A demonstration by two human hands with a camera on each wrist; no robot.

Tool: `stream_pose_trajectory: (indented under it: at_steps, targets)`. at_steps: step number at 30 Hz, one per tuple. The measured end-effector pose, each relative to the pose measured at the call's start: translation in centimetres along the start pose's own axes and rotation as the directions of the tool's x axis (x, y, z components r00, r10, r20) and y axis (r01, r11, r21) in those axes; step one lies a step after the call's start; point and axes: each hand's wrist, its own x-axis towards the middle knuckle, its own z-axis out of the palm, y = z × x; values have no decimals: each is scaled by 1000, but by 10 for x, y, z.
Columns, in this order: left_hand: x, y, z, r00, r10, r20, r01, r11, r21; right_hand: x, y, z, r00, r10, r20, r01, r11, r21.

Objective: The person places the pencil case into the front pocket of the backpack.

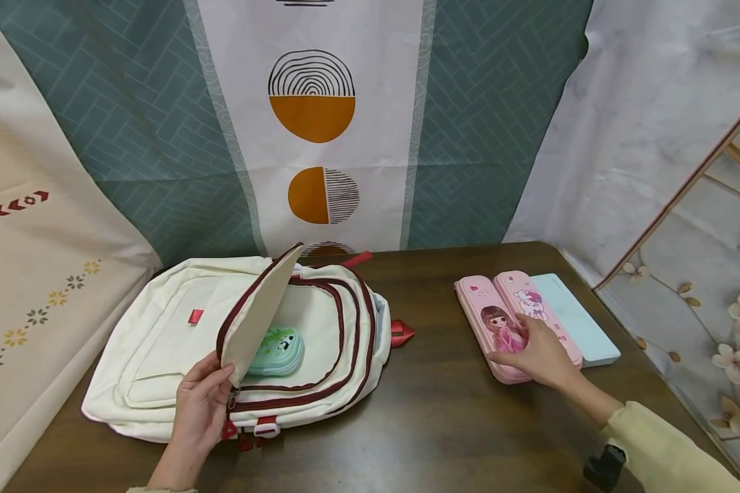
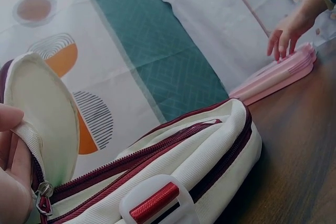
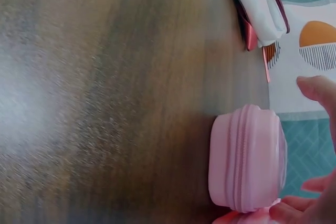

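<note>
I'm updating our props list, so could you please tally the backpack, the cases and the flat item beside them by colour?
Cream backpack: 1
Pink cases: 2
Green panda case, in the backpack's open pocket: 1
Pale-blue flat item: 1
Total: 5

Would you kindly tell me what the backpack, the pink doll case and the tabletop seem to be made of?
Backpack: matte woven fabric, perhaps canvas or polyester; the left wrist view shows a ribbed weave.
Pink doll case: smooth, slightly shiny, possibly plastic or molded foam, judging by its rounded shell.
Tabletop: semi-gloss wood or wood-look laminate; grain and reflections show.
</note>
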Motion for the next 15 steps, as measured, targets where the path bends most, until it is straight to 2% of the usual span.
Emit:
stream_pose_trajectory:
  at_steps: [7, 15]
  targets:
    - [0, 0, -1, 1000, -1, -21, 2, 1000, 20, -7, -1, 10, 1000, -16, -7, 16, 999, -30]
    - [0, 0, -2, 1000, -3, 24, 3, 1000, -23, -7, 1, 14, 999, -31, -35, 31, 999, -19]
